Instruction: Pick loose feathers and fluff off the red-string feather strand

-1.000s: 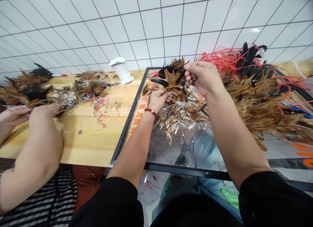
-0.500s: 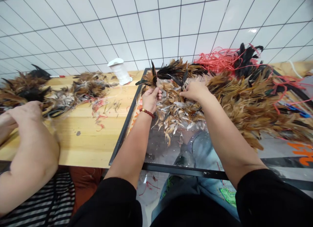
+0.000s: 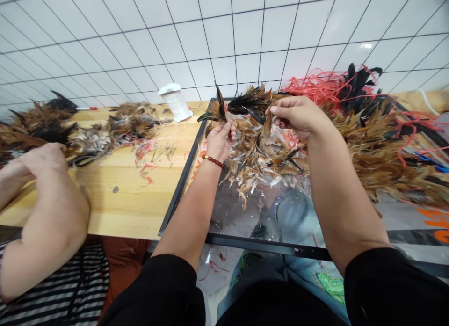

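My left hand (image 3: 220, 138), a red bead bracelet at its wrist, pinches the base of a small bunch of dark feathers (image 3: 216, 110) that fans up and to the left. A single brown feather (image 3: 267, 125) hangs from the thumb and fingertips of my right hand (image 3: 293, 114), raised over the pile. Below both hands, loose brown and white feathers (image 3: 259, 157) lie on a glass panel with a black frame (image 3: 252, 243). Behind them rests a bundle of black and brown feathers (image 3: 249, 101).
A white spool (image 3: 175, 101) stands on the wooden table (image 3: 140, 204) near the tiled wall. Red plastic strips (image 3: 315, 87) and a long mass of brown feathers (image 3: 379, 148) lie at right. To the left, a co-worker's arm (image 3: 52, 213) reaches toward other feathers (image 3: 42, 125).
My right hand has lifted from the feather pile, moving up and right, and now holds a brown feather. My left hand keeps its pinch on the dark bunch.
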Action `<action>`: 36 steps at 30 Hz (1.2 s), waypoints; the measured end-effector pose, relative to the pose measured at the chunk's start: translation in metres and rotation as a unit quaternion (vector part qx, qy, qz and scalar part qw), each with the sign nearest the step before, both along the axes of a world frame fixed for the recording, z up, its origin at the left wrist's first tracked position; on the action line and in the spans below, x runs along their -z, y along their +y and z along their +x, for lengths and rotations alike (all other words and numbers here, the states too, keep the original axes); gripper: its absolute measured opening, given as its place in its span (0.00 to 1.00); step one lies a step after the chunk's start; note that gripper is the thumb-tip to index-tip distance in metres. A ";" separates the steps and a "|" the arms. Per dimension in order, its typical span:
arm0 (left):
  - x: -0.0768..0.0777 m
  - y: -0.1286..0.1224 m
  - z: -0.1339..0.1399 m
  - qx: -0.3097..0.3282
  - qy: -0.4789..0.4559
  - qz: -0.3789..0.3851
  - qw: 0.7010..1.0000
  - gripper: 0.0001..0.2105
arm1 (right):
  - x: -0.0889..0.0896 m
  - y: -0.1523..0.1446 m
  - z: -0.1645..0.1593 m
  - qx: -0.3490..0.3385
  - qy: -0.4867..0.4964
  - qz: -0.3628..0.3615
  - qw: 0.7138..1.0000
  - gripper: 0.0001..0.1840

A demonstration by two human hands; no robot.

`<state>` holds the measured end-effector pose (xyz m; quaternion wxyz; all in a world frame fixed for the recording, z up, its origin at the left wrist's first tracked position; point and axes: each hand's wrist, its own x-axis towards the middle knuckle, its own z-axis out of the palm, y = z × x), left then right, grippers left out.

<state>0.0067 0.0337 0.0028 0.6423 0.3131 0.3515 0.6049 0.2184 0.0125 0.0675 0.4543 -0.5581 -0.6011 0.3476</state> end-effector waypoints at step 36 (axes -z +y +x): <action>-0.002 -0.009 0.009 0.032 0.003 -0.025 0.999 0.05 | 0.018 0.007 -0.034 0.025 0.051 0.058 0.997 0.10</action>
